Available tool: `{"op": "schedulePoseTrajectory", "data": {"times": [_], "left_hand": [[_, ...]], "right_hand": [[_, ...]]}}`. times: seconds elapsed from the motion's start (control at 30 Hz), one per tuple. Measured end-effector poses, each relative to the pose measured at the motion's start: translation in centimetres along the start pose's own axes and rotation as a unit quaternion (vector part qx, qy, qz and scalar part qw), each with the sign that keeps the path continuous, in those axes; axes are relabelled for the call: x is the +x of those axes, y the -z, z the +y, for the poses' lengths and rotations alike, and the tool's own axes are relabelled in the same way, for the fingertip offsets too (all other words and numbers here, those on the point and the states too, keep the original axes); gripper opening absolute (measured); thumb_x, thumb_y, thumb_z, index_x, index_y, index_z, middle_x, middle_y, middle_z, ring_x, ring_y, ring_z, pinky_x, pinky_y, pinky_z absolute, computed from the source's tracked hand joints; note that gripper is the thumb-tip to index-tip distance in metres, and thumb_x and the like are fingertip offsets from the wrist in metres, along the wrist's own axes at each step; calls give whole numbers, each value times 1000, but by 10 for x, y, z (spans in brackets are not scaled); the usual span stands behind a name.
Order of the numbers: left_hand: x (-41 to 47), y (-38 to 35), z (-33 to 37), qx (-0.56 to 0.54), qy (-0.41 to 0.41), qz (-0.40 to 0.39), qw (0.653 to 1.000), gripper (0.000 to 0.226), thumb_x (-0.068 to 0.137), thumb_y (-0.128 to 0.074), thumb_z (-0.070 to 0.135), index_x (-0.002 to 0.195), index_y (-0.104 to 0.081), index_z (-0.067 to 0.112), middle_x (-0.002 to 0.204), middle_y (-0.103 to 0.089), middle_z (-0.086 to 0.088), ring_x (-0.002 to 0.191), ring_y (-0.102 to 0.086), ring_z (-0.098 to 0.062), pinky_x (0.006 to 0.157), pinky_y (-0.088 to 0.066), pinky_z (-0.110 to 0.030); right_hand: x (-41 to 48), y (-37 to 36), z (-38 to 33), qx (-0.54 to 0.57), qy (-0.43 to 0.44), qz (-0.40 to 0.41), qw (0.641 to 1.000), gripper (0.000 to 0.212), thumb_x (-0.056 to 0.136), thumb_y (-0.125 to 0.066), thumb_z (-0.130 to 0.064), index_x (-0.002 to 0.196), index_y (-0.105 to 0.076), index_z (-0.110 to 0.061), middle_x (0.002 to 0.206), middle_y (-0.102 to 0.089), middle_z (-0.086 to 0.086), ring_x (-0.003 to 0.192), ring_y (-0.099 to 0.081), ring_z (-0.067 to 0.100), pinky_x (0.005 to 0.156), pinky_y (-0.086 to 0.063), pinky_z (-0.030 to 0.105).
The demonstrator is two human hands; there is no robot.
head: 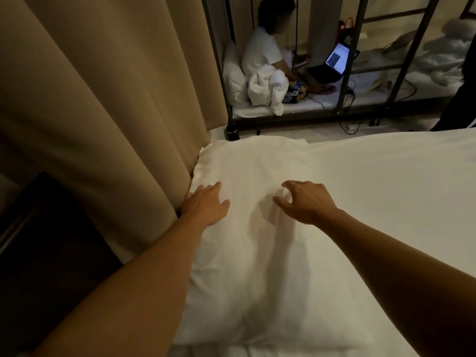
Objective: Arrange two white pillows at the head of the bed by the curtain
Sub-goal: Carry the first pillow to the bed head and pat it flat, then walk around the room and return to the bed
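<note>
White pillows lie in a row along the tan curtain (103,104) at the left side of the bed (399,202). The near pillow (257,292) runs from the bottom edge up to my hands; a far pillow (252,158) seems to lie beyond it, but I cannot make out the seam between them. My left hand (206,204) rests flat on the pillow's left edge, against the curtain, fingers spread. My right hand (306,202) hovers on the pillow top with fingers curled and apart, holding nothing.
A dark wooden piece of furniture (38,240) stands at the lower left behind the curtain. Beyond the bed is a black metal bunk frame (221,73) where a person (265,50) sits with an open laptop (332,63). Cables trail on the floor (350,127).
</note>
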State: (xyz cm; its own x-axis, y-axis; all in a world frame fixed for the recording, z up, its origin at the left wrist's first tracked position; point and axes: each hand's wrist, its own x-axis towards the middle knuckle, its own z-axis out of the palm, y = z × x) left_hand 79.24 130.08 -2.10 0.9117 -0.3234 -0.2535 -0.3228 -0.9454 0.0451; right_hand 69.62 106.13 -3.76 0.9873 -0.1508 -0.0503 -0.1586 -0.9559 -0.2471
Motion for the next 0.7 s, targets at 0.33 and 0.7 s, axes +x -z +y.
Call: {"op": "schedulePoseTrajectory", "data": {"times": [0.33, 0.7], "left_hand": [[-129, 72, 4, -96, 26, 30, 995, 64, 94, -47, 51, 150, -31, 24, 153, -37, -6, 138, -36, -31, 111, -34, -46], [-368, 200, -19, -150, 13, 83, 985, 52, 91, -51, 45, 133, -54, 14, 134, -56, -9, 121, -52, -31, 94, -39, -36]], "right_hand": [[-61, 80, -85, -4, 44, -25, 999, 72, 90, -32, -73, 138, -51, -22, 124, -67, 0, 119, -57, 24, 98, -38, 45], [-254, 229, -200, -14, 17, -12, 1000, 72, 88, -30, -77, 137, -51, -29, 140, -57, -1, 129, -49, 25, 101, -36, 46]]}}
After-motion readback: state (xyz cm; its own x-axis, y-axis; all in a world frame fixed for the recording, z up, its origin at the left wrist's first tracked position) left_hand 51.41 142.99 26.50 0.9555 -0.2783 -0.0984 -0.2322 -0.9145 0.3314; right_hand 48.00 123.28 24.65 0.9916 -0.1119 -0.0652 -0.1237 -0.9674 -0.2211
